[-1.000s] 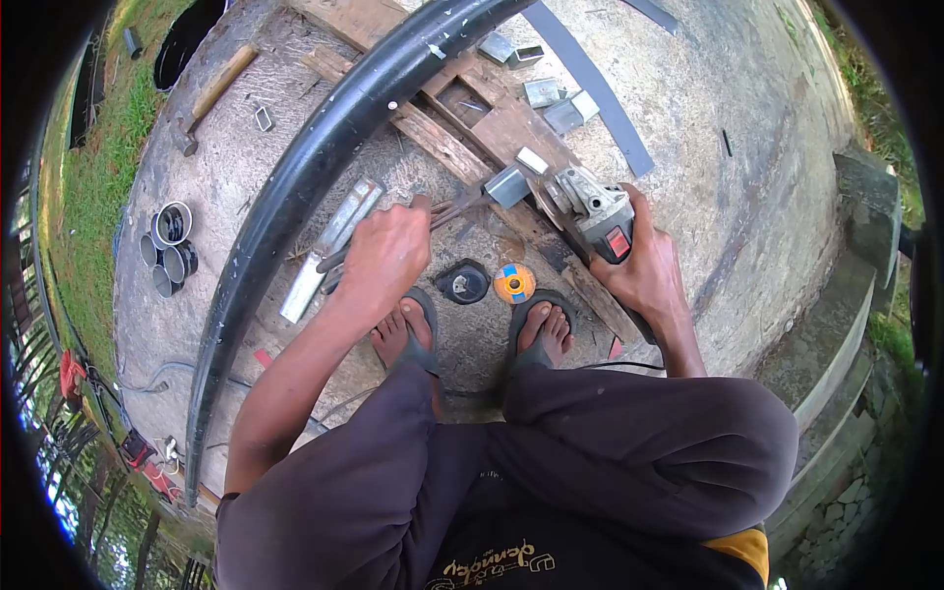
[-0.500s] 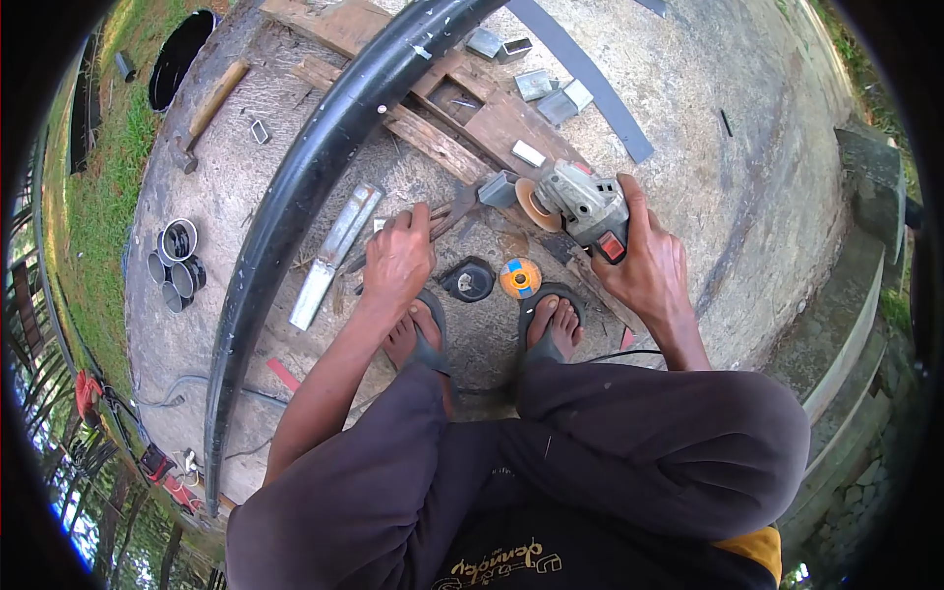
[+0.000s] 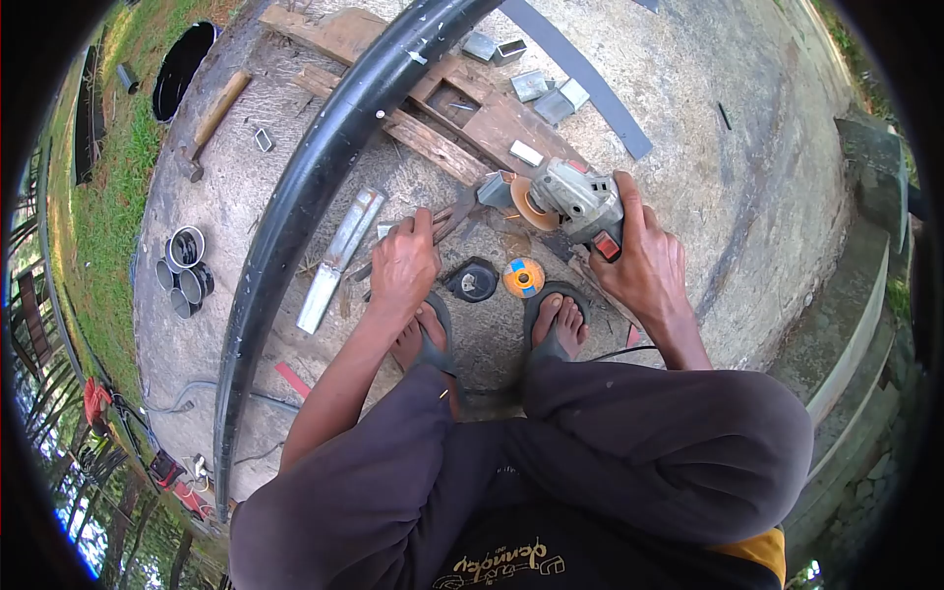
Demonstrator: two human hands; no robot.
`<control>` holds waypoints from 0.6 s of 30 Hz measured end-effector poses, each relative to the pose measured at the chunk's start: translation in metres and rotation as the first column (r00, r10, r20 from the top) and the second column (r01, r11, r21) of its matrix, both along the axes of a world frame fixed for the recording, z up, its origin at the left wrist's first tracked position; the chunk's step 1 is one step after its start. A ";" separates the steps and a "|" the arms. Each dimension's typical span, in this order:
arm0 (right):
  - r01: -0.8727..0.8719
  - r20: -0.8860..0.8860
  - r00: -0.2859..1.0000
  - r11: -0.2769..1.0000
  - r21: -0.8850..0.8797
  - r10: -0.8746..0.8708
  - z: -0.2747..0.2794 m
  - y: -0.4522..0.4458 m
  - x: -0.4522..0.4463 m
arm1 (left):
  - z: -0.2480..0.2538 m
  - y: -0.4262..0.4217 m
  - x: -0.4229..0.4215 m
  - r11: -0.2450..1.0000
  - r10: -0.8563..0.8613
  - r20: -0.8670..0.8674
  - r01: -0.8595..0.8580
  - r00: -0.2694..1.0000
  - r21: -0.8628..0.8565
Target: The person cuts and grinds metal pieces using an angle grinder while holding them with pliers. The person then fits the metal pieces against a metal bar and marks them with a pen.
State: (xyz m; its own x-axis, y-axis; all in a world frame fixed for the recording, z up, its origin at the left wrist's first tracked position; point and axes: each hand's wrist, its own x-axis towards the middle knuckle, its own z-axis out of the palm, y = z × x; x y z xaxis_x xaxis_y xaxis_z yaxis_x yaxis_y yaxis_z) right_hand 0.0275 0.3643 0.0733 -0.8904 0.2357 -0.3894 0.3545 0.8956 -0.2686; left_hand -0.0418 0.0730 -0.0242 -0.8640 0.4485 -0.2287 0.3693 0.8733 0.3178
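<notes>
My left hand (image 3: 403, 264) is closed around the handles of rusty tongs (image 3: 460, 211), whose jaws are at a short piece of square metal tube (image 3: 496, 190). My right hand (image 3: 644, 264) is wrapped round the body of a grey angle grinder (image 3: 578, 197). The grinder's tan disc (image 3: 532, 204) stands at the right end of the tube piece, apparently touching it. Below, between my sandalled feet, lie an orange disc (image 3: 523, 278) with blue marks and a black round part (image 3: 474, 280).
A long black pipe (image 3: 305, 177) curves across the left side. Wooden boards (image 3: 511, 128) lie ahead, with cut tube pieces (image 3: 556, 106) beside them. A hammer (image 3: 218, 118), a galvanized tube (image 3: 339, 261) and black pipe rings (image 3: 185, 246) are on the left.
The view has shifted slightly. The grinder has moved a little to the left, and its disc sits closer against the tube piece. Both hands keep their grips.
</notes>
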 end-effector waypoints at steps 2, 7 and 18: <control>-0.022 -0.037 0.999 1.000 -0.022 0.021 0.006 -0.008 -0.004 | 0.001 0.000 0.001 1.000 0.000 0.005 0.000 1.000 -0.006; -0.056 -0.070 0.996 0.998 -0.020 0.055 0.014 -0.019 -0.009 | 0.001 0.000 -0.001 1.000 -0.002 0.008 0.002 1.000 -0.012; 0.228 -0.073 0.967 0.954 -0.193 -0.245 0.014 0.013 0.039 | 0.004 0.001 0.002 0.998 0.034 0.056 -0.037 0.998 0.058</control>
State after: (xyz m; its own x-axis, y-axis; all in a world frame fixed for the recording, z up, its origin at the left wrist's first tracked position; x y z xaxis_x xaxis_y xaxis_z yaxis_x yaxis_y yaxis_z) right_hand 0.0669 0.3768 0.0877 -0.8524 0.3775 -0.3617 0.5155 0.7222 -0.4611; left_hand -0.0401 0.0738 -0.0201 -0.8664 0.4321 -0.2504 0.3189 0.8645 0.3884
